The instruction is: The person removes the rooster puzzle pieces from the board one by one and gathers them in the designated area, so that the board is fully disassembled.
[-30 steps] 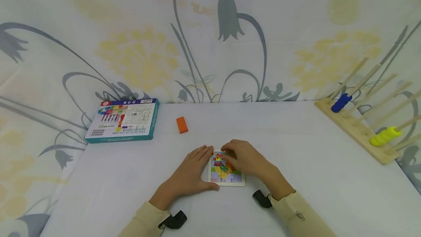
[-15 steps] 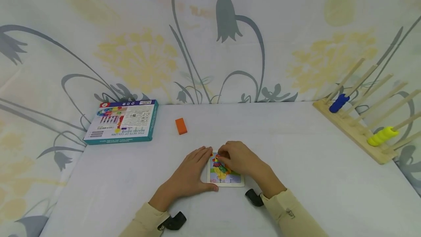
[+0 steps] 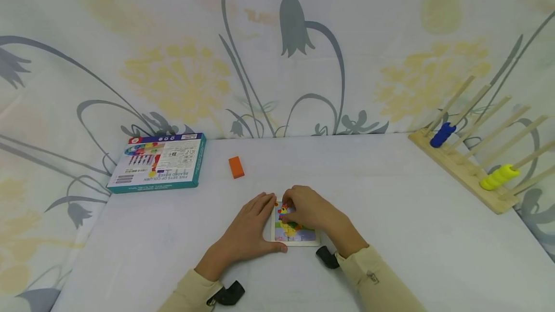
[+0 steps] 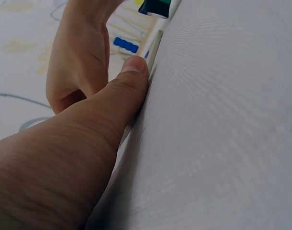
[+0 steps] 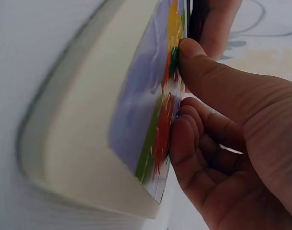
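Note:
A small picture puzzle (image 3: 299, 236) showing a colourful chicken lies in its white frame on the table. Along the left side of that frame rests my left hand (image 3: 246, 229), fingers extended, its thumb near the bottom edge. My right hand (image 3: 316, 212) is over the upper right of the puzzle with bent fingers. In the right wrist view, the thumb (image 5: 215, 69) and curled fingertips touch the picture, spaced apart; whether a loose piece is between them is hidden. The left thumb (image 4: 131, 72) lies against the frame's edge in the left wrist view.
An orange block (image 3: 236, 167) lies beyond the left hand. At the back left is a flat box (image 3: 158, 162) with printed bead pictures. A wooden peg rack (image 3: 464, 170) stands at the right, carrying blue beads (image 3: 442, 135) and yellow beads (image 3: 499, 177).
My right hand has shifted left across the puzzle, its fingers now covering more of the chicken's upper part. The left hand stays at the frame. The whole view has drifted slightly.

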The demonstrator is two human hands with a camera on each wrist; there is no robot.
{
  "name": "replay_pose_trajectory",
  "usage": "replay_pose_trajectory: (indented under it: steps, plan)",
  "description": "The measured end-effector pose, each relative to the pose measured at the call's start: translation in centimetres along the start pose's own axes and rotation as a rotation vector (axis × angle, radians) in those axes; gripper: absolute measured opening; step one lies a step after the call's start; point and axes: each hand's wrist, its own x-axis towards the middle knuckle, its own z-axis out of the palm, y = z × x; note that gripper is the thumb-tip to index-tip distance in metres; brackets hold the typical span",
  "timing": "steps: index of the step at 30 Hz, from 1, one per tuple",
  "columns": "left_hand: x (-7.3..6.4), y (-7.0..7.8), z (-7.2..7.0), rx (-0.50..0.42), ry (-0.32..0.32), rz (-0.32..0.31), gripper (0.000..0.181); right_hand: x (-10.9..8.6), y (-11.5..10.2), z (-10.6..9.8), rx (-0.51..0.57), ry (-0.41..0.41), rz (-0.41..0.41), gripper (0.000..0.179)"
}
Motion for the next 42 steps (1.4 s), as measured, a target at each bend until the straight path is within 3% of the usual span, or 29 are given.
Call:
replay_pose_trajectory:
  steps: [7, 17, 33, 42]
  plan:
    - [0.1, 0.2, -0.1, 0.007, 0.012, 0.015, 0.118, -0.2, -0.1, -0.3, 0.058, -0.044, 0.038, 0.036]
    - [0.0, 0.3, -0.2, -0.011, -0.011, -0.009, 0.117, -0.1, 0.1, -0.3, 0.061, -0.033, 0.031, 0.037]
    - [0.3, 0.0, 0.0, 0.013, 0.000, 0.015, 0.117, -0.3, 1.2, -0.4, 0.099, 0.032, -0.091, 0.032]
    - [0.1, -0.1, 0.2, 0.026, -0.001, 0.002, 0.118, -0.1, 1.0, -0.3, 0.093, 0.025, -0.081, 0.032]
